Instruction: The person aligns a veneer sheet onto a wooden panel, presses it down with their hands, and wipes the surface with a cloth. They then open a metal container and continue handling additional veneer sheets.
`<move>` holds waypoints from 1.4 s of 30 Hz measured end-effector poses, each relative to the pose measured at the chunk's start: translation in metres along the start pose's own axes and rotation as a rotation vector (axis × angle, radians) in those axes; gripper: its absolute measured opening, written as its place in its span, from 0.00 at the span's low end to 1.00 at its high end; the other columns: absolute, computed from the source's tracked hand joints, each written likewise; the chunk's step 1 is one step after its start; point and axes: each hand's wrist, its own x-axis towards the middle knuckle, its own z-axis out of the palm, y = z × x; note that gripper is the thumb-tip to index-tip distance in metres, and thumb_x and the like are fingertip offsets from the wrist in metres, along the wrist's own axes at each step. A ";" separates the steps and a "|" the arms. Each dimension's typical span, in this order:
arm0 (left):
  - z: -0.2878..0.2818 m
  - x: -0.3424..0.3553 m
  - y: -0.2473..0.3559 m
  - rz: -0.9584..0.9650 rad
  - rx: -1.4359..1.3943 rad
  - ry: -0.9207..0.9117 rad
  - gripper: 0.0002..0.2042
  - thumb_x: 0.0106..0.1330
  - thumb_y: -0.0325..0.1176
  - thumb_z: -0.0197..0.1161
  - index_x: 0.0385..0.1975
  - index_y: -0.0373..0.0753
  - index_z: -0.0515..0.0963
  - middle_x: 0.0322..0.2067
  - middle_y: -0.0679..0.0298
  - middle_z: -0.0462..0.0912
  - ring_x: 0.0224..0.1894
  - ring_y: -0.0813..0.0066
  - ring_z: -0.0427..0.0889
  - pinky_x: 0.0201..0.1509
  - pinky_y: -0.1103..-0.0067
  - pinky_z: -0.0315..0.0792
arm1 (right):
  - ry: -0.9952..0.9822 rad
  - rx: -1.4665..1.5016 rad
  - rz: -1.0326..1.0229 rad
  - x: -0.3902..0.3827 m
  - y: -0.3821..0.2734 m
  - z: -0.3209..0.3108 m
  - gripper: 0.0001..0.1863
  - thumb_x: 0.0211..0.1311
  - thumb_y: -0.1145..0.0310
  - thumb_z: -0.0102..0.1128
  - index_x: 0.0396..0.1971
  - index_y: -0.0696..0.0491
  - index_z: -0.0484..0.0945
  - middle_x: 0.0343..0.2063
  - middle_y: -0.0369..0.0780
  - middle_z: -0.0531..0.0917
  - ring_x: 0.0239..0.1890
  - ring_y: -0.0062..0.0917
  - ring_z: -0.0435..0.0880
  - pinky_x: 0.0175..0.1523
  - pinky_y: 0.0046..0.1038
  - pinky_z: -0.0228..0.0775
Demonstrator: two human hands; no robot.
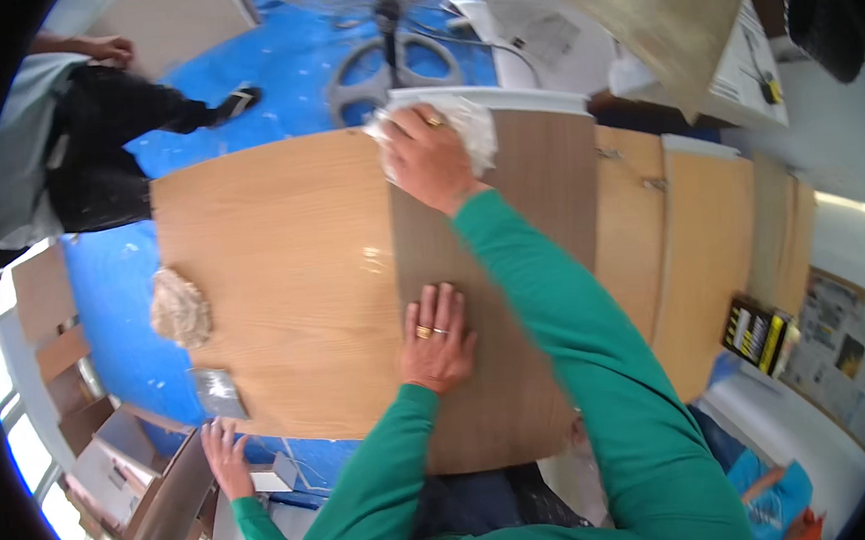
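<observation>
My right hand [429, 155] is at the far end of a grey-brown wood-grain board [493, 416], its fingers pressed round a crumpled white cloth [478, 136]. My left hand [437, 335] lies palm down with fingers spread near the board's left edge. Beside that board, to the left, is a lighter wood-grain panel [280, 240] with a shiny patch on it. A beige wadded cloth [179, 308] and a small grey flat piece [218, 393] lie along its left side.
A person [83, 144] stands at upper left, and another green-sleeved hand [224, 450] is at lower left. A fan [388, 62] stands on blue floor covering [113, 292]. More boards [703, 271] lie to the right. A blue-clad person [759, 498] is at lower right.
</observation>
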 end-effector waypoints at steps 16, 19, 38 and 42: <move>-0.005 0.007 0.000 0.020 -0.016 0.061 0.37 0.76 0.51 0.60 0.81 0.37 0.65 0.84 0.56 0.58 0.87 0.52 0.52 0.87 0.52 0.52 | -0.066 0.060 0.070 -0.029 0.000 -0.016 0.11 0.61 0.76 0.65 0.44 0.57 0.87 0.48 0.42 0.86 0.54 0.45 0.83 0.58 0.43 0.79; 0.002 0.011 0.006 0.084 -0.045 0.129 0.38 0.76 0.51 0.59 0.81 0.35 0.62 0.83 0.52 0.59 0.86 0.50 0.55 0.86 0.53 0.56 | -0.119 -0.023 0.145 0.007 0.025 -0.015 0.12 0.60 0.78 0.61 0.43 0.58 0.86 0.48 0.46 0.85 0.53 0.48 0.83 0.57 0.44 0.79; 0.001 -0.002 -0.001 0.029 -0.064 0.141 0.37 0.72 0.40 0.58 0.80 0.30 0.62 0.81 0.45 0.61 0.84 0.40 0.57 0.86 0.48 0.53 | -0.180 0.207 -0.158 -0.068 -0.040 -0.014 0.20 0.64 0.77 0.64 0.56 0.59 0.86 0.56 0.45 0.85 0.61 0.48 0.79 0.69 0.48 0.71; -0.005 -0.001 -0.001 0.008 -0.169 0.101 0.37 0.73 0.49 0.65 0.79 0.37 0.67 0.83 0.55 0.60 0.87 0.49 0.52 0.87 0.50 0.52 | -0.097 0.116 -0.183 -0.019 -0.020 0.001 0.07 0.65 0.72 0.66 0.42 0.53 0.85 0.47 0.43 0.84 0.57 0.45 0.81 0.59 0.46 0.77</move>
